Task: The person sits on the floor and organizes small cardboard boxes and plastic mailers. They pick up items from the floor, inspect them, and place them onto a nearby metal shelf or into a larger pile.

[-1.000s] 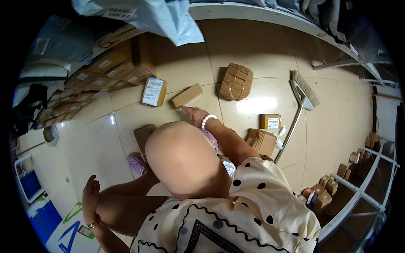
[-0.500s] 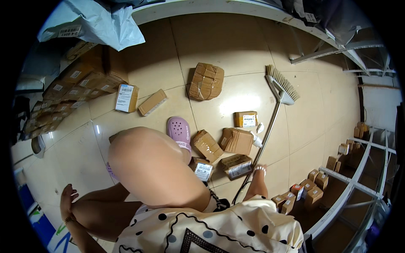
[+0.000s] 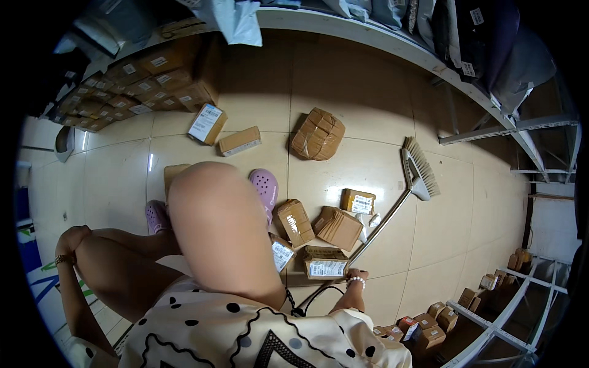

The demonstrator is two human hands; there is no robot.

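Note:
My left hand (image 3: 73, 238) rests bent over my left knee, with no thing visible in it. To the right, my right hand (image 3: 356, 275), wearing a pearl bracelet, is closed around the handle of a long-handled broom (image 3: 419, 178). The broom head lies on the floor at the far right, bristles turned right. Just left of that hand sits a small brown carton (image 3: 326, 265) with a white label. Beyond it are a flattened-looking carton (image 3: 338, 227), a taped carton (image 3: 295, 222) and a labelled carton (image 3: 358, 201). White scraps (image 3: 375, 219) lie beside the handle.
A larger taped carton (image 3: 318, 134) and two small boxes, one labelled (image 3: 208, 124) and one plain (image 3: 240, 141), lie farther out. Stacked cartons (image 3: 153, 83) stand far left. A metal rack (image 3: 500, 300) with cartons runs along the right; shelves with plastic parcels (image 3: 521, 67) overhang the far side.
The view has shifted, showing more of the left-hand stack and the upper shelf. My left hand now curls over the knee. The broom head lies slightly nearer.

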